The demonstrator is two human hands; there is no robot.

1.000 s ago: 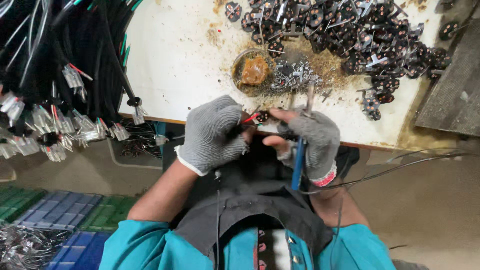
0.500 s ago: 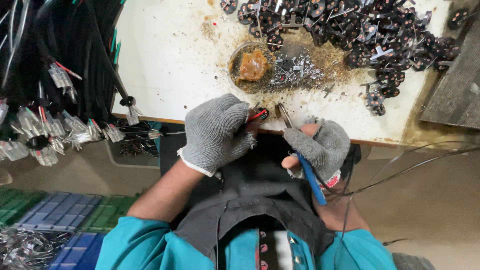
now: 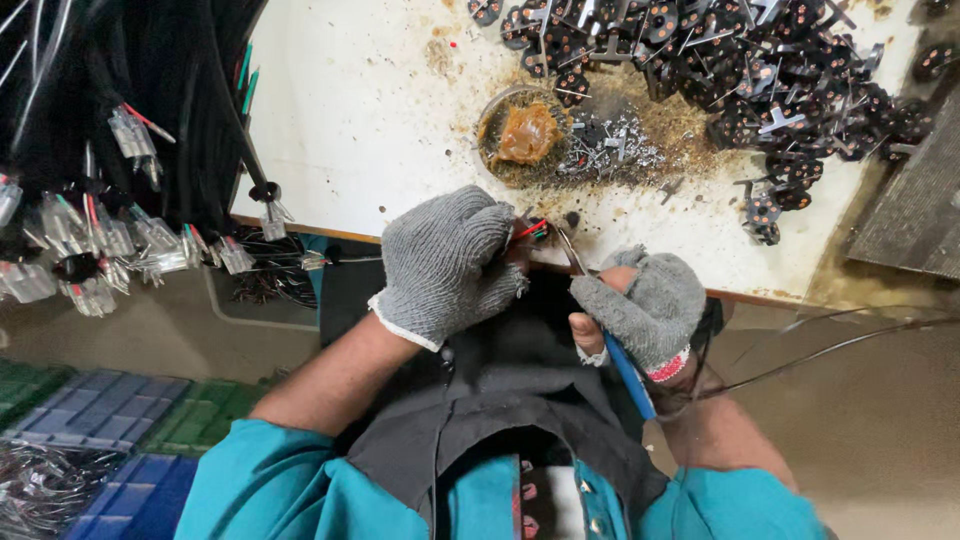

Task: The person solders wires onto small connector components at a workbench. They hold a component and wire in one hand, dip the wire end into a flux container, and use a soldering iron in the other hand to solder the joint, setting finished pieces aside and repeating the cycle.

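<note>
Grey knitted cotton glove on the left hand (image 3: 447, 262), fist clenched around a short bundle of red and green thin wires (image 3: 531, 231) whose ends poke out just past the knuckles, over the near edge of the stained white worktable (image 3: 360, 110). Right hand (image 3: 640, 305), in a fingerless grey knitted glove, grasps a blue-handled soldering iron (image 3: 627, 372); its thin metal tip runs up toward the wire ends and sits just beside them, contact too small to tell. Bare fingertips (image 3: 583, 333) of the right hand lie on the handle close to the hot shaft: a slip forward would likely burn them. The wire ends are near the left glove too, so a wandering tip could scorch the knit or melt insulation. Beyond the grip, up the table, a round shallow tin of amber flux paste (image 3: 524, 135), and right of it a loose heap of small silver metal clips (image 3: 605, 150) on brown residue; farther up and right, a pile of black round connector discs with metal pins (image 3: 740, 55). Left of the grip hang black cable bundles with clear plastic plugs (image 3: 120, 140). A thin black cord (image 3: 800, 355) trails right from the iron; a snag could jerk the tip off the joint.
</note>
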